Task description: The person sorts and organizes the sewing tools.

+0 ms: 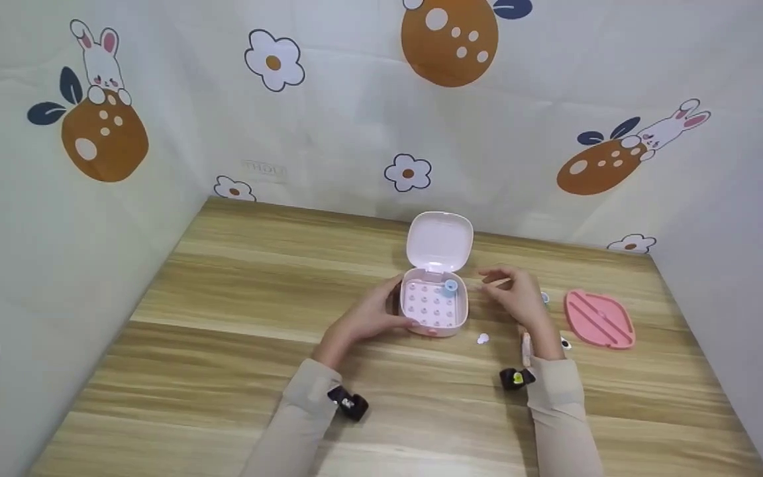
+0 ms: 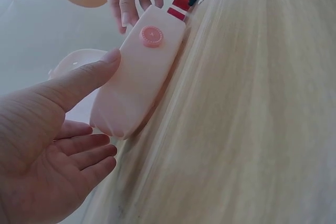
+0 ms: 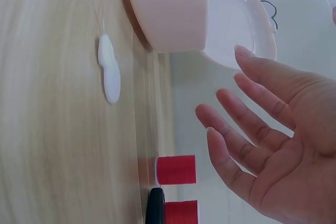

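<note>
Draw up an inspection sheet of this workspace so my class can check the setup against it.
Surface: brown wood-grain tabletop.
Job's things: pale pink plastic box, its rounded-square pink lid raised; light blue round piece inside, back right corner.
Clutter: right of the box, pink plastic slotted tray, two cylindrical red thread spools, small white waisted piece; black item partly seen, unidentified.
Grips: bare left grip holds the box, thumb on its front; bare right grip beside the box, unclear whether holding anything.
Cables: nothing seen.
Surroundings: white backdrop printed with brown fruit, rabbits and flowers.
</note>
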### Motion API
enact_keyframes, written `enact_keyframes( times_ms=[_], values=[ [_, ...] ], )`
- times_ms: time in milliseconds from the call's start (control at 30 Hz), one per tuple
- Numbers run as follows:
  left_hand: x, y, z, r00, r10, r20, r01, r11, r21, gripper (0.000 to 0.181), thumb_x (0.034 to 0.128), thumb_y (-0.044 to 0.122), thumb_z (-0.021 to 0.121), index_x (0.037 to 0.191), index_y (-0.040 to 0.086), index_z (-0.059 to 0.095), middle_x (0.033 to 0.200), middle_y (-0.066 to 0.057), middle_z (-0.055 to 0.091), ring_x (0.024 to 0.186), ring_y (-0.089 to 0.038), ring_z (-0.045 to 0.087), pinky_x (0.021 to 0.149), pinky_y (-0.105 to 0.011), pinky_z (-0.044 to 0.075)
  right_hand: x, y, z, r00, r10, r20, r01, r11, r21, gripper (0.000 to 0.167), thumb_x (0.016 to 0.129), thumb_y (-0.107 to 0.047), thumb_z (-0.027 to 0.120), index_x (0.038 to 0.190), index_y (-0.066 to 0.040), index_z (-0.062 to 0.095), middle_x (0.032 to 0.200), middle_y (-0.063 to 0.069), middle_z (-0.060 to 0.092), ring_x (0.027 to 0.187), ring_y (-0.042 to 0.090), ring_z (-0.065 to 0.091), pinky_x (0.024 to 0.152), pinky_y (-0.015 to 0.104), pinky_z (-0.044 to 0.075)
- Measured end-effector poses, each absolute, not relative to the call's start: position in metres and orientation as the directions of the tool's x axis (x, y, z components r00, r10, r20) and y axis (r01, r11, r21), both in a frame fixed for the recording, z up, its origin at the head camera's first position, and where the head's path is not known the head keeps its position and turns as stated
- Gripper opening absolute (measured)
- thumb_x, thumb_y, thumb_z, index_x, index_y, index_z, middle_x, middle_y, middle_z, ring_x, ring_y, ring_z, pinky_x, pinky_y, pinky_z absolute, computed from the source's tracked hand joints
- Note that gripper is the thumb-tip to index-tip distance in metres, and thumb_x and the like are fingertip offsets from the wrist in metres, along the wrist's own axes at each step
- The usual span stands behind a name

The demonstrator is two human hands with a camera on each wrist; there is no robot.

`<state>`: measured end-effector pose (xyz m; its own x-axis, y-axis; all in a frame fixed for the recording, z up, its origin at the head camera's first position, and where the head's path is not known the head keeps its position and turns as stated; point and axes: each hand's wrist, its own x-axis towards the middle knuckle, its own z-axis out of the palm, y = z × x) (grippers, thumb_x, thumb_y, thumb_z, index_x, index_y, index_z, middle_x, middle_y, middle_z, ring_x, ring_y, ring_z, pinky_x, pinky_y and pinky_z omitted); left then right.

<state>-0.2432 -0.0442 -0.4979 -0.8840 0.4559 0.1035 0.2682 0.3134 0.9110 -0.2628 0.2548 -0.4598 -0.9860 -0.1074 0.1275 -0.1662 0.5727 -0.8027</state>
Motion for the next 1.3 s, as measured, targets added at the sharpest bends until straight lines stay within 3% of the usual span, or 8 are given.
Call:
enact_keyframes(
  times_ms=[400, 500, 933, 1133, 1300],
  values=[
    [-0.243, -0.042, -0.499, -0.881, 0.460, 0.110, 0.259, 0.275, 0.926, 0.097, 0.0807, 0.005, 0.087, 0.161, -0.005, 0.034, 0.163, -0.025, 0.043, 0.153, -0.038, 0.040, 0.131, -0.046, 0.027, -0.255, 0.282, -0.450, -0.996, -0.053, 0.070, -0.087, 0.499, -0.862, 0.038, 0.096, -0.008, 0.077, 0.125, 0.015, 0.067, 0.103, 0.018, 0.075, 0.071, 0.009, 0.072, 0.059, 0.025, 0.062],
    [-0.243, -0.042, -0.500, -0.880, 0.461, 0.113, 0.258, 0.265, 0.929, 0.097, 0.0806, 0.004, 0.087, 0.160, -0.007, 0.033, 0.163, -0.026, 0.042, 0.153, -0.038, 0.039, 0.131, -0.045, 0.027, -0.253, 0.291, -0.448, -0.998, -0.038, 0.050, -0.062, 0.483, -0.874, 0.040, 0.097, -0.009, 0.076, 0.128, 0.014, 0.065, 0.104, 0.014, 0.074, 0.075, 0.008, 0.072, 0.064, 0.027, 0.064],
    [-0.246, -0.041, -0.501, -0.878, 0.469, 0.098, 0.184, 0.141, 0.973, 0.102, 0.0753, -0.005, 0.087, 0.160, -0.010, 0.030, 0.165, -0.029, 0.036, 0.154, -0.042, 0.037, 0.130, -0.045, 0.029, -0.251, 0.324, -0.445, -0.995, 0.032, 0.091, -0.059, 0.541, -0.839, 0.041, 0.098, -0.010, 0.075, 0.131, 0.012, 0.064, 0.107, 0.012, 0.075, 0.082, -0.004, 0.066, 0.075, 0.012, 0.057],
    [-0.248, -0.045, -0.500, -0.888, 0.457, 0.054, 0.119, 0.113, 0.986, 0.100, 0.0765, -0.010, 0.083, 0.159, -0.015, 0.026, 0.164, -0.034, 0.034, 0.154, -0.046, 0.035, 0.130, -0.048, 0.030, -0.246, 0.335, -0.442, -0.997, 0.053, 0.049, -0.015, 0.515, -0.857, 0.046, 0.100, -0.017, 0.074, 0.135, 0.010, 0.062, 0.104, 0.002, 0.071, 0.086, -0.002, 0.064, 0.079, 0.017, 0.059],
    [-0.251, -0.048, -0.501, -0.887, 0.462, 0.013, 0.057, 0.081, 0.995, 0.097, 0.0790, -0.014, 0.078, 0.159, -0.016, 0.024, 0.164, -0.035, 0.032, 0.155, -0.047, 0.031, 0.130, -0.049, 0.028, -0.244, 0.346, -0.441, -0.998, 0.050, 0.046, -0.010, 0.562, -0.827, 0.047, 0.101, -0.020, 0.072, 0.136, 0.009, 0.062, 0.109, 0.007, 0.071, 0.086, -0.003, 0.063, 0.076, 0.018, 0.058]
  ],
)
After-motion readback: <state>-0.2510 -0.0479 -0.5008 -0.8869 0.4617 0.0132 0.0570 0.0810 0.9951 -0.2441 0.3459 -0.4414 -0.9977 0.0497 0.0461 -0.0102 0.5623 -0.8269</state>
